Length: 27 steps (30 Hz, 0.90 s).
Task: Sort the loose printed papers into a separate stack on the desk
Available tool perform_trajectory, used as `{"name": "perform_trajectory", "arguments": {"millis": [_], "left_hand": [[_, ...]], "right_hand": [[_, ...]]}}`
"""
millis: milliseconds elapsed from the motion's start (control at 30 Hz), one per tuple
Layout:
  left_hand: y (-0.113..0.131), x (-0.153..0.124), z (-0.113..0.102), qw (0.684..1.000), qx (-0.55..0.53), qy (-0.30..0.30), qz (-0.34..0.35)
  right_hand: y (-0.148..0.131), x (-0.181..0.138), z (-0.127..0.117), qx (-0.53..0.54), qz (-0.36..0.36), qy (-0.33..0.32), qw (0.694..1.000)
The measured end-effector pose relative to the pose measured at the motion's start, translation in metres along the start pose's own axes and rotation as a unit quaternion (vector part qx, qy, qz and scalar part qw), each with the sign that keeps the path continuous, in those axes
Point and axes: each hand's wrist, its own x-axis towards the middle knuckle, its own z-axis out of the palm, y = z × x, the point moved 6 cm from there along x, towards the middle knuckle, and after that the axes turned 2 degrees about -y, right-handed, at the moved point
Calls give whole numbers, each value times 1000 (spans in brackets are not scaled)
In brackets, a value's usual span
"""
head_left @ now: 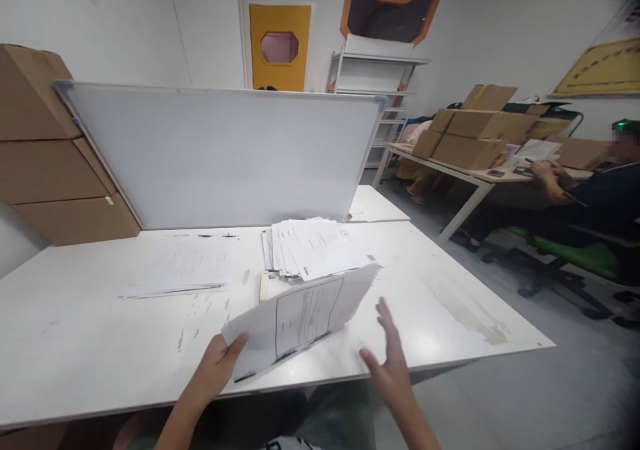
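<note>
My left hand grips the near left corner of some printed paper, thumb on top. The paper is tilted up on its long edge above the table's front part; whether it is one sheet or several I cannot tell. To its right, my right hand is held up with fingers apart, touching nothing. Just behind the held paper lies an untidy pile of printed sheets. A small cream-coloured block stands beside that pile, partly hidden by the paper. Farther left, a flatter stack of sheets rests on the table.
A whiteboard stands along the back of the white table. Cardboard boxes are stacked at the left. At right, another person sits at a second table bearing several boxes. A metal shelf stands behind.
</note>
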Motion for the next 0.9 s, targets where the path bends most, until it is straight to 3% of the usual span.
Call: {"name": "perform_trajectory", "arguments": {"millis": [67,167,233,300,433,567,667,733,900], "left_hand": [[-3,1,-6,1000,12,24,6],[-15,5,-5,999,11,40,-4],[-20,8,0,1000,3,27,12],[-22,7,4,999,0,10,33],[-31,-19,1,999,24,19,10],[-63,-71,-15,990,12,117,-83],[-80,-92,-9,987,-49,71,-135],[-79,-94,-6,986,-40,48,-155],[-57,-72,-15,977,113,91,-155]], "right_hand": [[26,4,-11,51,110,48,991],[43,5,1,147,188,2,971],[45,4,13,191,209,-21,959],[41,4,16,207,205,3,957],[34,-4,3,203,216,27,955],[40,-31,-17,169,303,-63,936],[42,-43,-11,163,322,-157,919],[43,-42,5,153,330,-198,910],[48,-20,44,134,347,-218,902]]}}
